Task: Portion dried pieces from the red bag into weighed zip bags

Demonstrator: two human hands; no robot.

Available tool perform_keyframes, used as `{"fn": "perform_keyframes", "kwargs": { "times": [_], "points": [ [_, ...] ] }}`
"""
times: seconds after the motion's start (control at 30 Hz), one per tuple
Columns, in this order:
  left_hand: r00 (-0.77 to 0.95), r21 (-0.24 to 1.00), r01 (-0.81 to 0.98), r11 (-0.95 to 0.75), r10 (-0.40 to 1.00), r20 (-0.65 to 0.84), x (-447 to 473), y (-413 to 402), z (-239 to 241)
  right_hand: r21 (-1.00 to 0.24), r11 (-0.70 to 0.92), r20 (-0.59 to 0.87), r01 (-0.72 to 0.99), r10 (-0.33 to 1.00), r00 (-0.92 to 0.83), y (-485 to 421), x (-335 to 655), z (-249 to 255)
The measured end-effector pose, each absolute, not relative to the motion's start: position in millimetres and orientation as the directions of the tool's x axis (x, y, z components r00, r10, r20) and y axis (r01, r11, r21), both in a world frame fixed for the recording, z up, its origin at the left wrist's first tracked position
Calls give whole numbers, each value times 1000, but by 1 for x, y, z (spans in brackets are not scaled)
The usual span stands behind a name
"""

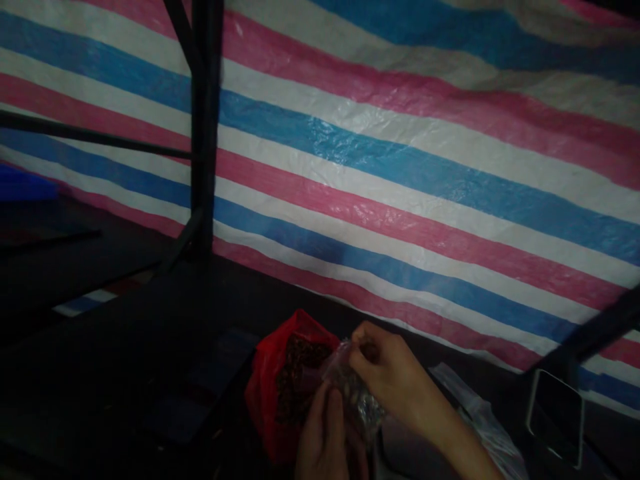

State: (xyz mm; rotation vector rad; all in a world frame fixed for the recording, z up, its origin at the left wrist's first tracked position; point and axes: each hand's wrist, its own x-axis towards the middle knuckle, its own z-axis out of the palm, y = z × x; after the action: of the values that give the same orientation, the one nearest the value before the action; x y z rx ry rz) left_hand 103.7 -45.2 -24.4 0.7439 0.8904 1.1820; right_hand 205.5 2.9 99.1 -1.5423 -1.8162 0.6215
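A small clear plastic bag (361,398) is between my two hands at the bottom middle, with small contents I cannot make out in the dim light. My right hand (387,367) pinches its upper edge between thumb and fingers. Lower down, my left hand (324,437) holds the bag's near side, its fingers pressed together. Just to the left stands an open red plastic bag (265,390), full of small brown pieces (295,373) whose kind is unclear. My left hand partly covers this bag's right side.
Flat clear plastic bags (483,423) lie right of my right forearm, with a phone (556,419) beyond them. A striped plastic sheet (400,193) hangs behind the dark surface (235,287). A dark metal post (204,133) rises at left; a blue object (25,183) sits far left.
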Motion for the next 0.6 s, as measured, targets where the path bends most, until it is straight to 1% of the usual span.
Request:
{"fn": "perform_keyframes", "kwargs": {
  "times": [0.07,0.13,0.3,0.37,0.43,0.47,0.5,0.57,0.6],
  "points": [
    [154,825,-489,284,959,-238,94,-31,-22,-659,196,171,727,979,-109,22,192,99],
    [178,787,-521,331,944,-279,87,-18,-19,-631,190,142,752,981,-129,36,184,96],
    [154,759,-549,351,934,-321,84,-10,-15,-628,136,67,766,990,-121,48,176,86],
    [135,763,-537,359,930,-342,86,-14,-14,-647,126,51,752,991,-122,48,176,82],
    [81,788,-500,359,926,-370,88,-18,-15,-674,123,53,728,991,-119,45,179,79],
    [28,828,-456,327,935,-354,89,-19,-16,-689,126,60,713,991,-117,43,181,78],
    [-34,878,-394,271,951,-308,89,-20,-18,-706,130,71,697,991,-113,40,184,79],
    [-126,963,-244,115,981,-149,89,-20,-21,-734,140,103,665,990,-94,33,192,80],
    [-133,988,-149,26,990,-46,87,-19,-22,-748,147,123,647,989,-81,28,197,81]
  ]
}}
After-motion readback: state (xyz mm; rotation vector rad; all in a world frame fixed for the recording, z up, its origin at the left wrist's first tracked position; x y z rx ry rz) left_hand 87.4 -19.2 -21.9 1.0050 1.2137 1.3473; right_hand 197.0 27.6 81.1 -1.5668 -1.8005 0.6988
